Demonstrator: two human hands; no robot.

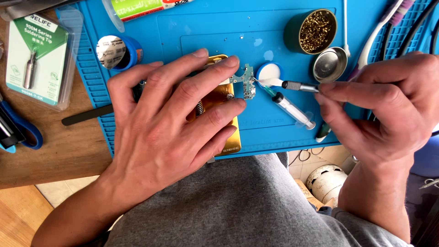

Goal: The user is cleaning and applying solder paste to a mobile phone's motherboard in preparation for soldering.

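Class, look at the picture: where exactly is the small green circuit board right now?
In the head view, the circuit board sits mid-mat, clamped at the gold holder's right edge, just beyond the left hand's fingertips, with the syringe to its right.

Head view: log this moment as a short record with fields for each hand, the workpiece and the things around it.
left hand: left hand lies flat, pressing on the gold holder
right hand: right hand pinches a thin metal-handled tool, tip toward the board
workpiece: small green circuit board at the holder's edge
surface: blue work mat
nearby: syringe, small white-filled pot, tin of brass wool, open metal lid
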